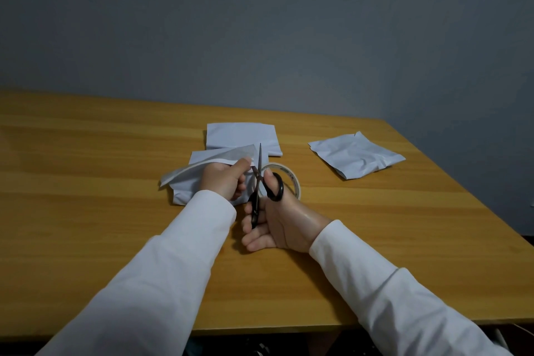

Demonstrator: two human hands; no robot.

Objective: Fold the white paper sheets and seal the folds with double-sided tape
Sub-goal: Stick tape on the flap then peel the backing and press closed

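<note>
My left hand (224, 179) pinches the raised flap of a folded white paper sheet (187, 179) in the middle of the table. My right hand (277, 221) grips black scissors (258, 182), thumb through one handle loop, blades pointing away and nearly closed beside the flap's edge. A roll of double-sided tape (291, 179) stands just behind and right of the scissors, partly hidden by my right hand. Behind lies a flat stack of white sheets (242, 136).
A crumpled folded white paper (357, 158) lies at the right, near the far right edge of the wooden table (86, 182). A grey wall rises behind the table. The table's front edge runs under my forearms.
</note>
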